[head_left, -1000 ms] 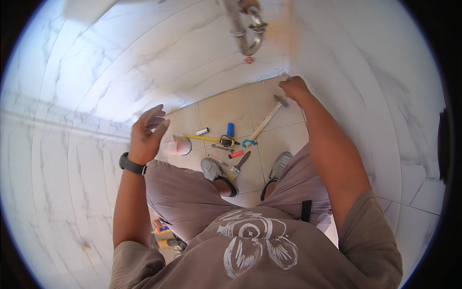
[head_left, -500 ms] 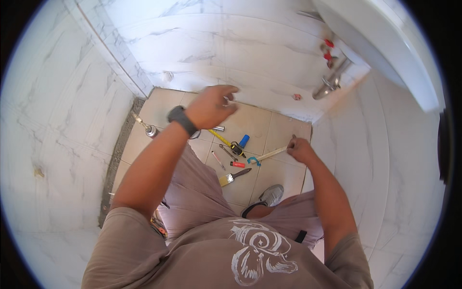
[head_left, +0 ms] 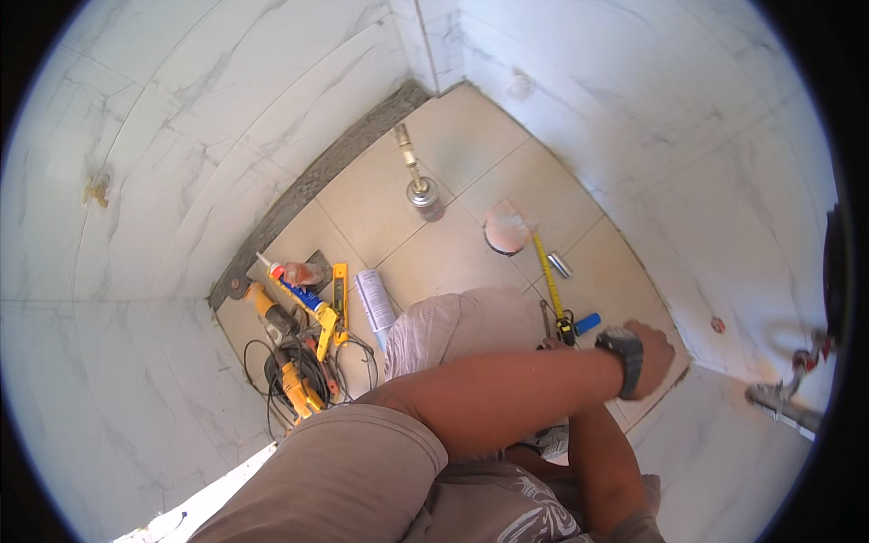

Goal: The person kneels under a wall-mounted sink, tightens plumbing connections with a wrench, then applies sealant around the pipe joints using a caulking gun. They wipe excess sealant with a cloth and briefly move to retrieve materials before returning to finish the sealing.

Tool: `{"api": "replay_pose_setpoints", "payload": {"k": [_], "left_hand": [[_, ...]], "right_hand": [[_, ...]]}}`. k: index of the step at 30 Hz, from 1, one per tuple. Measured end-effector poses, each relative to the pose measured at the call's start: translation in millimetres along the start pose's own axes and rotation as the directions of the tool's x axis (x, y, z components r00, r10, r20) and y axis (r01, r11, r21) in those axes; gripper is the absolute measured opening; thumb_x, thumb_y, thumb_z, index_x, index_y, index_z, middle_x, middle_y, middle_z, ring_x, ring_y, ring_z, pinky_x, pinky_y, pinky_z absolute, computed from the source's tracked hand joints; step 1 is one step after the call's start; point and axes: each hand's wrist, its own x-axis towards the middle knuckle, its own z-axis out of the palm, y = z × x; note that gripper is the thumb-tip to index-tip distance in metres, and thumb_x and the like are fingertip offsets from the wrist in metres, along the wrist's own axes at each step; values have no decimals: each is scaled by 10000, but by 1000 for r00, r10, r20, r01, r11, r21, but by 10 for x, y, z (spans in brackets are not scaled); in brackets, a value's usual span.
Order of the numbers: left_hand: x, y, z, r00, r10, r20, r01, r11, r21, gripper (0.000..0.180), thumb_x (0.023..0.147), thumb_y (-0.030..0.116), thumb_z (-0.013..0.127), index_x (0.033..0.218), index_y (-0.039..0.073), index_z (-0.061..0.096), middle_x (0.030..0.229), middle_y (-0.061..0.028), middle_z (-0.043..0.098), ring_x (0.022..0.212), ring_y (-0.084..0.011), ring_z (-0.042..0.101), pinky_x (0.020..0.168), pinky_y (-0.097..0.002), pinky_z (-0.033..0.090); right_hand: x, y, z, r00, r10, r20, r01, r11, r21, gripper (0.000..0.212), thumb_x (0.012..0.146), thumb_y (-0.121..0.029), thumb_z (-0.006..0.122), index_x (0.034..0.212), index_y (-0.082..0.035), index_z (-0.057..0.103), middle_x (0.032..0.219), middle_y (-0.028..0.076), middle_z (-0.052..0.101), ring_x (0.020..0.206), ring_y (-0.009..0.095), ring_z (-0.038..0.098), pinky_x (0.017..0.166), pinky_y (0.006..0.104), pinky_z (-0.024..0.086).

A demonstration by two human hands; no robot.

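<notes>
My left forearm reaches across to the right, with a dark watch [head_left: 621,353] on the wrist. My left hand [head_left: 654,357] is over the floor by the right wall, its fingers mostly turned out of sight. My right forearm [head_left: 602,462] passes beneath the left one, which hides my right hand. Beside the left wrist lie a small blue cylinder [head_left: 588,323] and a black-and-yellow tape measure [head_left: 565,328], its yellow blade [head_left: 548,270] pulled out. A wrench [head_left: 545,317] is partly visible next to it, and a short chrome tube [head_left: 559,265] lies near the blade.
A round container [head_left: 507,228] and a torch on a gas canister [head_left: 424,197] stand farther off. At left lie a caulking gun [head_left: 303,299], yellow spirit level [head_left: 340,303], white canister [head_left: 373,299], angle grinder [head_left: 267,308] and yellow power tool [head_left: 299,389] among cables. Pipe fittings [head_left: 783,389] protrude at right.
The view has swung left, bringing the tools there into sight. My left hand has crossed over to the right. My right hand, which held a pale stick, is now hidden.
</notes>
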Motion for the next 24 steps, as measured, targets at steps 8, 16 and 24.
{"api": "replay_pose_setpoints", "payload": {"k": [8, 16, 24], "left_hand": [[-82, -84, 4, 976, -121, -180, 126, 992, 20, 230, 867, 140, 610, 1029, 7, 707, 1018, -149, 696, 891, -272, 701, 783, -418, 534], [-248, -85, 278, 877, -307, -369, 445, 807, 388, 329, 781, 362, 750, 844, 69, 615, 850, -90, 608, 840, -206, 627, 738, -378, 519], [-261, -202, 675, 906, -288, -310, 356, 914, 193, 312, 741, 226, 786, 1000, 57, 741, 974, -102, 723, 898, -280, 721, 759, -404, 531]], "right_hand": [[292, -12, 524, 935, -300, -188, 154, 823, -547, 408, 921, -55, 585, 1316, 45, 557, 1256, 284, 594, 972, 438, 711, 818, 513, 595], [414, -56, 554, 929, -345, -130, 191, 752, -631, 186, 977, -35, 545, 1163, -19, 542, 1210, 259, 607, 954, 446, 708, 777, 521, 591], [596, 226, 709, 926, -258, -275, 33, 782, -623, 317, 885, -78, 698, 1146, -29, 526, 1201, 241, 607, 997, 465, 690, 819, 535, 567]]}}
